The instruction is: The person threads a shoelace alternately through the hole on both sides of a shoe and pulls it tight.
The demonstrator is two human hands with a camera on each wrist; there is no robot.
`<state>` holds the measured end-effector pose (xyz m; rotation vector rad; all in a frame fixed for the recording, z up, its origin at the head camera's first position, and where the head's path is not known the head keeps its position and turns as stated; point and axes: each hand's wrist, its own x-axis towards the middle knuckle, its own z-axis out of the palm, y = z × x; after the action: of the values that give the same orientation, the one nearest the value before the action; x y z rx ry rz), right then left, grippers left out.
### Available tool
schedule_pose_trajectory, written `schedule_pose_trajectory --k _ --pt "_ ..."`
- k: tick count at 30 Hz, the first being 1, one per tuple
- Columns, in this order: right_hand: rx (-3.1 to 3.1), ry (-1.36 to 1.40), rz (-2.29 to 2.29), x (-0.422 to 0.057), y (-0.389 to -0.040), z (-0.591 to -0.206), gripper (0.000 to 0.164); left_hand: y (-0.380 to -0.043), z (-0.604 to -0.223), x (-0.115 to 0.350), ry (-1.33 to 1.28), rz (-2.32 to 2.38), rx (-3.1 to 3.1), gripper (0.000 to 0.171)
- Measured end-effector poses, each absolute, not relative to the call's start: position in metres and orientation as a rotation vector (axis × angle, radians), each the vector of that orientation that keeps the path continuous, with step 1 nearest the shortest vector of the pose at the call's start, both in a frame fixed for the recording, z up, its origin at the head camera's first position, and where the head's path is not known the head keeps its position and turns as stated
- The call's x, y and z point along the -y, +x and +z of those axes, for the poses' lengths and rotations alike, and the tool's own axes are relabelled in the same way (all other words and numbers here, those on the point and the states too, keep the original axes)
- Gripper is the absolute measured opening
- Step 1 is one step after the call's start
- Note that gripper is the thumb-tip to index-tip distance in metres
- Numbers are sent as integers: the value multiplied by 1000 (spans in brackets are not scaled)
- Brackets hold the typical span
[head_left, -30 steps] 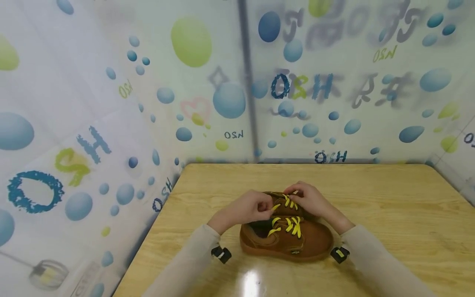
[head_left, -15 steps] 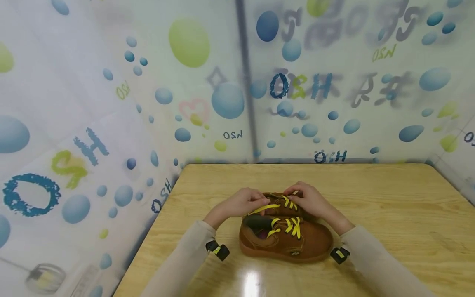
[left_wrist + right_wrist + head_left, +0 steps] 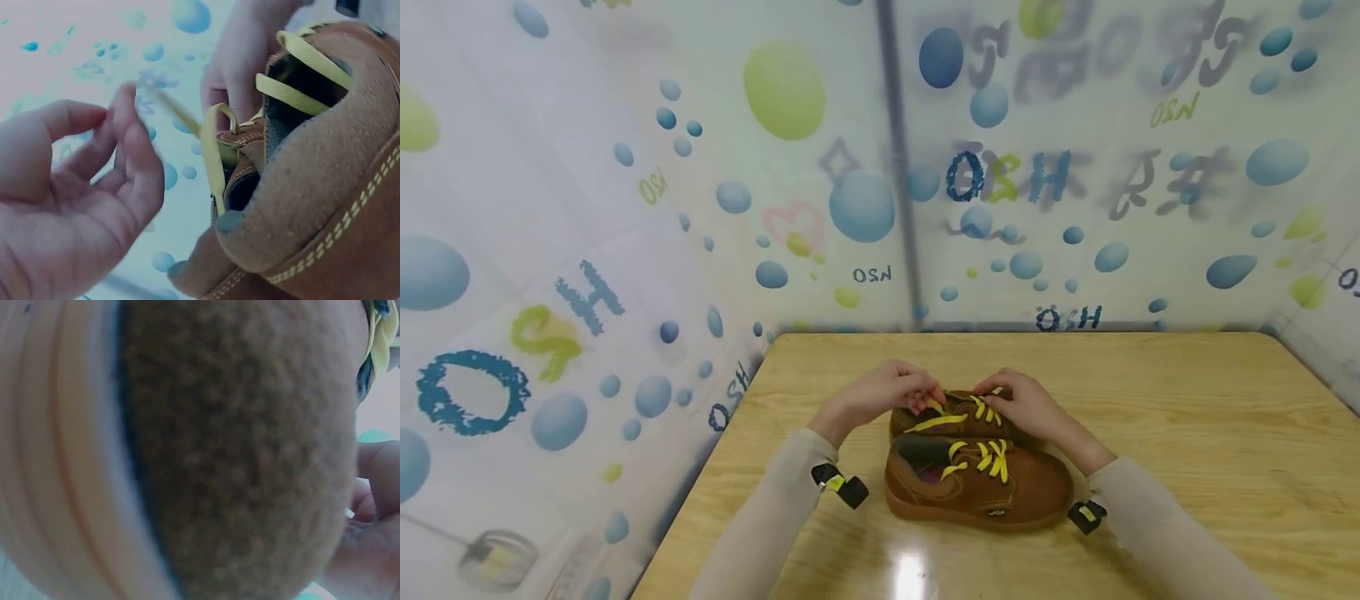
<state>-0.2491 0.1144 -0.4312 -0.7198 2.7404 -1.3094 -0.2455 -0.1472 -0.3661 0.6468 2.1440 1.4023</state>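
Two brown suede shoes with yellow laces stand side by side, toes to the right, in the head view: a near shoe (image 3: 1033, 487) and a far shoe (image 3: 973, 427). My left hand (image 3: 891, 392) hovers above the far shoe's heel, thumb and a finger meeting. Beside its fingertips, the left wrist view shows a loose lace (image 3: 181, 115), its end blurred; whether the fingers pinch it is unclear. Another lace end (image 3: 934, 424) lies over the far shoe's opening. My right hand (image 3: 1026, 404) grips the far shoe at its lacing, thumb on the near side.
Beneath the shoes is a light wooden table (image 3: 1187, 433), its far edge close to a printed wall curtain (image 3: 1015, 208). The near shoe's toe (image 3: 244, 450) fills much of the right wrist view. Black camera mounts (image 3: 842, 485) sit on both wrists.
My left hand drew one lace end leftward across the far shoe's opening and left it there. It has since risen slightly, with another lace at its fingertips. My right hand stays put.
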Motion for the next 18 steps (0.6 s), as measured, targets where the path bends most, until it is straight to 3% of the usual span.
schedule_pose_trajectory --k 4,10,18 --pt "-2743 -731 -1312 -115 -248 -431 21 -245 -369 149 732 1355 -2050 29" --pt "-2726 -720 -1316 -115 -247 -430 22 -241 -378 136 1006 968 -2443 26" --pt "-2739 -722 -1317 -113 -248 -430 21 -233 -382 116 978 594 -2815 19"
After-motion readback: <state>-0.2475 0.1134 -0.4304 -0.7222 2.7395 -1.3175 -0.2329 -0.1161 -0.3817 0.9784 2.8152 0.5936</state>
